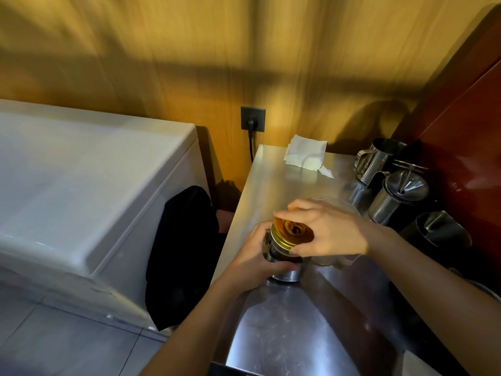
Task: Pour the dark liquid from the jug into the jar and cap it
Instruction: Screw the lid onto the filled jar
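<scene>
A glass jar (284, 274) with dark liquid stands on the steel counter (284, 321) near its left edge. My left hand (257, 256) wraps around the jar's body. A gold lid (291, 232) sits on top of the jar, and my right hand (328, 232) grips it from above and from the right. A clear glass jug (339, 260) stands just behind and to the right of the jar, mostly hidden by my right hand.
Several steel pitchers and pots (393, 196) crowd the counter's right side against a red wall. A folded white paper towel (305, 154) lies at the back. A white chest appliance (81, 185) with a dark cloth (184, 253) stands left of the counter.
</scene>
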Demonstrator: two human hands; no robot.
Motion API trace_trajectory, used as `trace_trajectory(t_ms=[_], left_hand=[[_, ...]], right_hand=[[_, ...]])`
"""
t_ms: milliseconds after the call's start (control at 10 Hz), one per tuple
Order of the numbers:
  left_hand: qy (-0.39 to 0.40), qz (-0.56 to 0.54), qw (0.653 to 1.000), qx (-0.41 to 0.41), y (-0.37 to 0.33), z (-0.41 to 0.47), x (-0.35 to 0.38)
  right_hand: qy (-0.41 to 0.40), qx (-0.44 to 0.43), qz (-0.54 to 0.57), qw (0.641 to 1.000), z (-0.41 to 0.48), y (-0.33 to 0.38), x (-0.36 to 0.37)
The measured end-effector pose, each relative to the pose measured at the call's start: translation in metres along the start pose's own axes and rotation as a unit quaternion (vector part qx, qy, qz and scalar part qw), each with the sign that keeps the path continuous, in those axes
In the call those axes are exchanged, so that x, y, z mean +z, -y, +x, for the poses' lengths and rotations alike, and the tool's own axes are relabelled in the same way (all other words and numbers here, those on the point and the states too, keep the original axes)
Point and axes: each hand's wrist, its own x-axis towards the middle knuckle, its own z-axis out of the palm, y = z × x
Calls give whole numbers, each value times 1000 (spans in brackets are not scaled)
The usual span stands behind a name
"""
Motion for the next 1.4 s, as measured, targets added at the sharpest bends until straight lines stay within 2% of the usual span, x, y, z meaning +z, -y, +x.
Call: trace_trajectory(t_ms=[200, 400, 600, 800, 900, 1000, 1100, 1200, 1300, 1400], left_hand=[[0, 24, 1000, 4, -1, 0, -1], [3, 31, 1000, -2, 0, 1, 0], [-12, 41, 999, 4, 1, 0, 0], [5, 26, 1000, -6, -1, 0, 1], [4, 28, 1000, 2, -2, 1, 0], [2, 43, 999, 16, -3, 0, 0], [-6, 28, 999, 14, -3, -1, 1], [-6, 35, 999, 14, -1, 0, 2], [-11, 48, 999, 19, -1, 0, 1], [-9, 38, 999, 22, -1, -1, 2]], right_hand=[[93, -19, 15, 995, 7, 1, -13], [120, 5, 16, 993, 11, 6, -18], [104, 43, -12, 994, 11, 8, -14], [52, 34, -71, 996, 14, 8, -11], [52, 51, -86, 994, 15, 9, -11], [-15, 42, -173, 984, 12, 11, -7], [22, 16, -78, 997, 10, 9, -9], [96, -22, -32, 995, 10, 8, -14], [8, 13, -122, 992, 10, 19, -10], [-30, 32, -155, 987, 10, 24, -6]])
